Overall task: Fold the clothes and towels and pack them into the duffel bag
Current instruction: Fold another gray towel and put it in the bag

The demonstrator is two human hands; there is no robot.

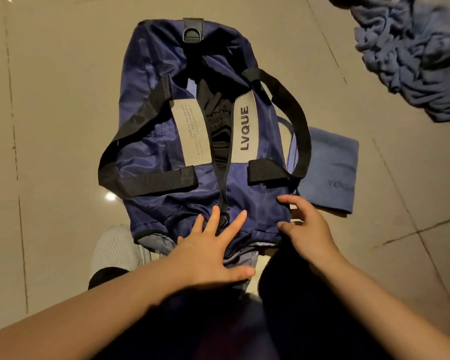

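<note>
A navy duffel bag with black straps and grey LVQUE panels lies on the tiled floor, its top zip partly open over dark cloth inside. My left hand lies flat with spread fingers on the bag's near end, around the zip pull. My right hand hovers over the bag's near right corner with relaxed fingers, holding nothing. A folded blue towel lies on the floor right of the bag, partly under it. A crumpled blue cloth pile sits at the top right.
A white shoe and my dark-clothed legs are at the bag's near end. Beige floor tiles surround the bag on the left and far side.
</note>
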